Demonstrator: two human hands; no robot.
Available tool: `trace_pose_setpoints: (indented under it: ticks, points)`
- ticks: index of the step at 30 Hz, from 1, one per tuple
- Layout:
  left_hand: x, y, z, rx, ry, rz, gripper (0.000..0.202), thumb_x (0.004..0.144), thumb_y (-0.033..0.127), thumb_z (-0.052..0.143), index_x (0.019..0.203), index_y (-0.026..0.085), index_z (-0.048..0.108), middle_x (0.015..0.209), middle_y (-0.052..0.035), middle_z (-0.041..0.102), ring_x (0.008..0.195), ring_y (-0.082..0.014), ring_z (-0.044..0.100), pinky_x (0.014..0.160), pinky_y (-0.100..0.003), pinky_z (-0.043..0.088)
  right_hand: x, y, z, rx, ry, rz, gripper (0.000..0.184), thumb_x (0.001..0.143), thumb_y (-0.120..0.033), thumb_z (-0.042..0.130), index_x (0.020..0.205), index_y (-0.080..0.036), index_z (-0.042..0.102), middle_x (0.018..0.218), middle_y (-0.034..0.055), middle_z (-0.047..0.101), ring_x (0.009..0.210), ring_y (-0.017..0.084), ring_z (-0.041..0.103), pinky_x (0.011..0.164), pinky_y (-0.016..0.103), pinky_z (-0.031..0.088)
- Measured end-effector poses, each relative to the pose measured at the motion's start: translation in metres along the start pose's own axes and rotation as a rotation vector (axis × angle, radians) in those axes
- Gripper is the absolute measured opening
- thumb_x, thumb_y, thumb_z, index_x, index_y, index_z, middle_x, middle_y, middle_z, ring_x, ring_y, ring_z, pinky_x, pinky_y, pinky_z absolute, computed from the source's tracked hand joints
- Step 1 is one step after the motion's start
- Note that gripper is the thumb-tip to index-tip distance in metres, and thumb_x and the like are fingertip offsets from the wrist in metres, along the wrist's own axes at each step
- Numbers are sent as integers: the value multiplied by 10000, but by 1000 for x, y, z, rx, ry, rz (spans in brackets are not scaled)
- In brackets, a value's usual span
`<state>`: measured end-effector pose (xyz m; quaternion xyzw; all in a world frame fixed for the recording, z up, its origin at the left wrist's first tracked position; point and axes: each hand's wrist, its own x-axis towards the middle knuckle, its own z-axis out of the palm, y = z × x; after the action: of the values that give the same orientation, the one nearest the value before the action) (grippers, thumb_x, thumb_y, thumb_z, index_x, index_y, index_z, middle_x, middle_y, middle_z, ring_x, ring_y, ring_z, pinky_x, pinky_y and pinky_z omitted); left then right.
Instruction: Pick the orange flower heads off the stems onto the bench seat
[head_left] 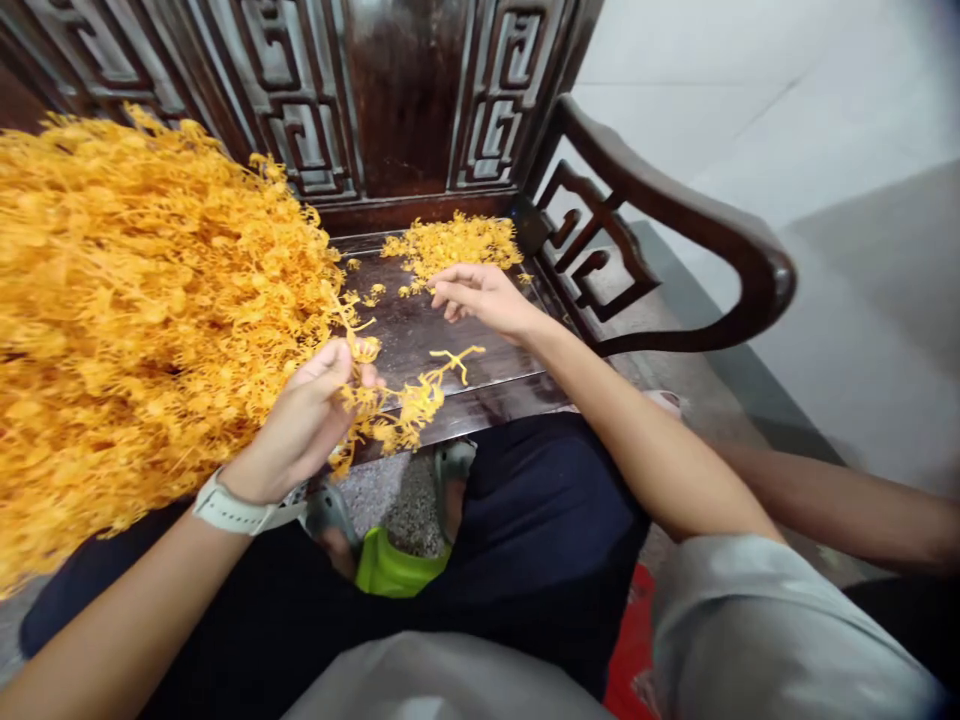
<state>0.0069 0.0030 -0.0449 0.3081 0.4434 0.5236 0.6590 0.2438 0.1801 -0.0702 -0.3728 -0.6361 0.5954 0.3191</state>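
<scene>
A big heap of orange plastic flower sprigs [142, 310] covers the left of a dark wooden bench seat [420, 335]. My left hand [307, 420], with a white watch on the wrist, is closed on a branching orange sprig [405, 400] at the seat's front edge. My right hand [480, 295] hovers over the seat with its fingers curled and pinched together. It sits just in front of a small pile of orange pieces [454, 245] near the backrest. I cannot make out anything in its fingertips.
The carved backrest [390, 100] rises behind, and a curved wooden armrest [675, 215] bounds the seat on the right. Below are my dark-trousered knees [540, 520], a green sandal [394, 570] and something red [630, 640]. Grey floor lies to the right.
</scene>
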Motion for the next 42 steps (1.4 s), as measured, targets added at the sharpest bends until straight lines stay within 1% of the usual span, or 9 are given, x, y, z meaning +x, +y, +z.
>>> trace_pose_setpoints:
  ticks: [2,4,11,15,19,26,31,35,42]
  points:
    - [1,-2,2,-7,-20,5,182,1047,374,670,959,216,645,853,-14,629,889,-149,620,887,-253,520,-9,-11,17,-24,-212,-46,426,907,-523,795,1068,-134,732,889,49,756,669,88,652,654,232,553]
    - [0,-3,6,25,-11,8,161,1049,377,667,1001,223,657,880,-19,659,879,-152,619,861,-260,521,-17,-22,34,11,-330,-88,480,879,-548,827,1103,-135,729,900,41,760,702,89,668,684,239,556]
    - [0,0,14,19,-4,18,247,932,294,809,1114,237,652,981,-21,729,886,-164,686,848,-284,544,-33,-31,69,123,-422,-188,450,820,-536,896,901,-149,680,814,27,741,746,114,686,723,267,554]
    - [-1,1,10,-27,-24,9,269,910,240,835,1090,253,636,897,11,723,851,-137,688,847,-253,533,-31,-33,66,134,-413,-224,483,823,-568,887,842,-158,634,817,26,698,745,110,648,721,271,548]
    - [-3,3,4,-6,-81,8,277,902,265,850,1096,236,655,764,21,663,863,-154,690,871,-264,533,-26,-34,57,139,-293,-185,530,808,-625,874,832,-189,573,915,34,676,791,121,607,690,269,536]
    - [1,2,2,36,-143,-52,441,902,212,798,1330,216,694,713,9,608,758,-174,643,806,-305,547,-26,-28,53,160,-300,-182,495,872,-602,824,892,-234,494,749,-16,611,679,128,568,666,295,509]
    - [1,3,2,6,-177,-78,251,926,155,724,1169,216,749,660,14,521,662,-155,549,728,-306,520,-30,-33,53,195,-331,-191,493,861,-551,857,1018,-231,516,754,-42,560,668,113,535,656,266,481]
    - [-1,8,5,-8,-203,-83,214,922,153,721,1112,249,696,648,25,490,651,-153,531,708,-305,492,-30,-37,53,173,-348,-220,480,868,-544,854,983,-222,517,778,-33,537,707,113,543,687,259,480]
    - [-8,15,14,123,-233,-59,110,900,322,702,918,238,634,524,53,347,489,-143,359,541,-319,317,-32,-35,63,187,-445,-282,496,855,-529,875,903,-201,506,826,-9,538,769,110,528,708,252,472]
